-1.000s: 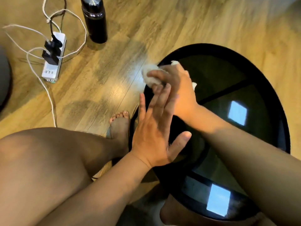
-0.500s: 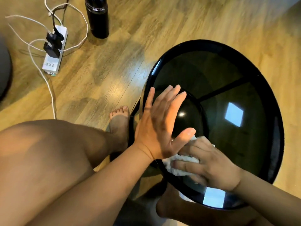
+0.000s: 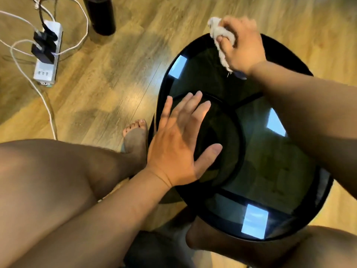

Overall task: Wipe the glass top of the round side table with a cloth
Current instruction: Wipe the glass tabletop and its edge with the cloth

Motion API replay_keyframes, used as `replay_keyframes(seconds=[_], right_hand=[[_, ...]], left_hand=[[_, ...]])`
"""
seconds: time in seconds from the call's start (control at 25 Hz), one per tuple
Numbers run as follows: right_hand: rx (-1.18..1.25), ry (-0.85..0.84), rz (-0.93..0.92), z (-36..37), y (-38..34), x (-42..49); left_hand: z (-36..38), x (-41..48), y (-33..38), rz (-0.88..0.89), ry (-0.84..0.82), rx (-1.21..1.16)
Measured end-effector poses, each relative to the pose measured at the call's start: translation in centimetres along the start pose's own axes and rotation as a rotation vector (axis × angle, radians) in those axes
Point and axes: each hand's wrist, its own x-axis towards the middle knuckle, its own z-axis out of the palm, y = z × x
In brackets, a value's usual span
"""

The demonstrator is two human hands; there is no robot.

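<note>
The right hand (image 3: pixel 241 43) grips the bunched white cloth (image 3: pixel 220 33), fingers curled round it, at the far edge of the glass top (image 3: pixel 270 161). The left hand (image 3: pixel 179 144) is flat with fingers spread at the left edge (contact unclear). The wiping appears to be mid-course: no smears show, but the glare hides whether the near and right edges are done.
</note>
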Motion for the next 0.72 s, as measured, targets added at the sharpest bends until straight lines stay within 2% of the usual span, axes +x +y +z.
replay_keyframes(seconds=[0.08,0.2,0.32,0.4,0.52,0.56,0.72], right_hand=[[-0.011,0.033,0.099,0.3,-1.4,-1.8],[0.126,0.028,-0.042,-1.5,-6.0,-11.4],[0.235,-0.150,-0.163,-5.3,-10.7,-27.5],[0.256,-0.309,-0.313,-7.5,-11.0,-33.5],[0.224,-0.403,-0.652,-7.5,-5.6,-30.0],[0.209,-0.374,-0.672,-6.9,-3.3,-27.0],[0.063,-0.165,-0.411,-4.1,5.8,-15.3]], left_hand=[[0.0,0.0,0.0,-0.009,0.009,0.012],[0.1,0.1,0.0,-0.032,0.020,0.020],[0.1,0.1,0.2,-0.011,0.019,0.009],[0.2,0.0,0.2,0.010,0.023,0.028],[0.1,-0.2,0.3,0.025,0.016,0.016],[0.1,-0.2,0.3,0.022,0.012,0.015],[0.1,-0.1,0.3,-0.008,0.000,-0.013]])
